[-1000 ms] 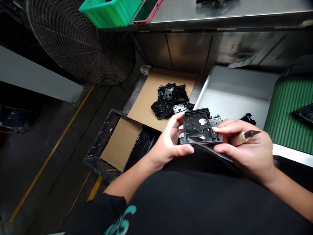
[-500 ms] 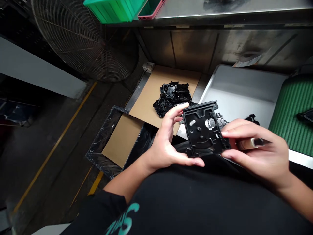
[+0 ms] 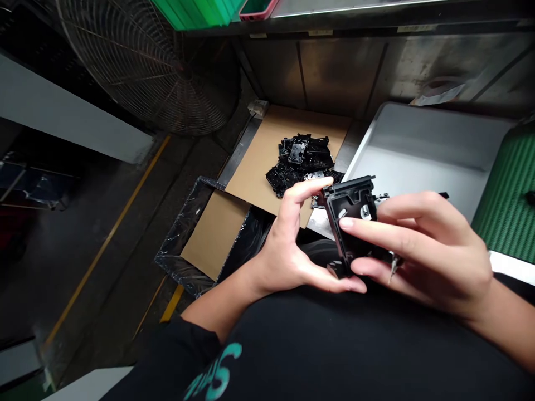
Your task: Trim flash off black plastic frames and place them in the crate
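My left hand [image 3: 288, 250] grips a flat black moulded plastic housing [image 3: 355, 195] by its left side, index finger at the top edge and thumb along the bottom. The housing is tilted and has ribs, slots and a round cut-out. My right hand [image 3: 434, 250] is across its right part, with the index fingertip on the face near a small slot and the thumb at the lower edge. A small knife-like tool [image 3: 393, 266] is tucked in my right hand; only its thin metallic end shows. Behind the hands, a pile of similar black parts [image 3: 301, 159] lies on cardboard [image 3: 257, 142].
A black-lined box [image 3: 171, 236] with cardboard inside stands at the left. To the right are a grey-white tray [image 3: 434, 145] and a green ribbed belt [image 3: 501, 206]. A large fan [image 3: 167, 67], a green bin [image 3: 196, 14] and a pink-edged phone case [image 3: 258, 8] are at the back.
My right hand has moved left from the housing's right edge onto its face, and the tool in it has turned. The housing has tilted. The view has shifted slightly.
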Motion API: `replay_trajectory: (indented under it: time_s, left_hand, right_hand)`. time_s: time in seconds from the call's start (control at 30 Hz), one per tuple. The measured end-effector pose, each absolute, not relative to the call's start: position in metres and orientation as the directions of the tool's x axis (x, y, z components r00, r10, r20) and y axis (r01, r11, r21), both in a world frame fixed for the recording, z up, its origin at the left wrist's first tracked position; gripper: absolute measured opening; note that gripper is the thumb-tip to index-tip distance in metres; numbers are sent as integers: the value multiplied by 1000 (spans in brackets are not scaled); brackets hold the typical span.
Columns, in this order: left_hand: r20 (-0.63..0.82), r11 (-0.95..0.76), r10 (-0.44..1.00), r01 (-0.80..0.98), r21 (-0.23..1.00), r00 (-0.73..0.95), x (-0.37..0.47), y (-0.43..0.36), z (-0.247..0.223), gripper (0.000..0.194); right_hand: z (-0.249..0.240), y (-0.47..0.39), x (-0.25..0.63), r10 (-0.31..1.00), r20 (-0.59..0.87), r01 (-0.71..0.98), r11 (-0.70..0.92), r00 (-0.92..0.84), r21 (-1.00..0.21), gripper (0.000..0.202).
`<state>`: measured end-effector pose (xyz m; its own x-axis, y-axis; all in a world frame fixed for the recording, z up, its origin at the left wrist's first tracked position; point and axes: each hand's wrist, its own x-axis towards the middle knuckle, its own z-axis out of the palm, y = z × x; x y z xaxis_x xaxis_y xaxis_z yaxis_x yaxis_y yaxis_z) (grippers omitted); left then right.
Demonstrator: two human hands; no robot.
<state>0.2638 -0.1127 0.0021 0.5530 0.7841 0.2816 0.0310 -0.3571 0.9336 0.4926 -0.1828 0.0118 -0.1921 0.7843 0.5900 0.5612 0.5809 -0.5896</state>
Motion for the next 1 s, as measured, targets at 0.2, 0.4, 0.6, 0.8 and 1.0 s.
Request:
replay_trajectory:
  time_s: [0.2, 0.4, 0.6, 0.8, 1.0]
  left_hand:
    - [337, -417, 745, 9, 909, 576, 258, -104, 0, 129]
    - [352, -435, 729, -1, 901, 588, 242, -90, -2, 132]
    - [399, -478, 740, 6, 879, 542, 213, -74, 2, 134]
    - [467, -502, 740, -64, 862, 484, 177, -56, -3, 137]
    - [477, -502, 748, -77, 862, 462, 137, -38, -11, 137]
  right_hand:
    - [10, -184, 481, 803, 572, 550, 556, -165, -623, 40]
    - [15, -162, 467, 746, 648, 472, 631, -152, -616, 31]
    - [10, -143, 437, 838, 535, 237, 501, 105, -832, 44]
    - [-1, -117, 399, 920, 377, -46, 383, 106, -923, 23]
    - [-2, -93, 367, 950, 283, -98, 272, -134, -957, 10]
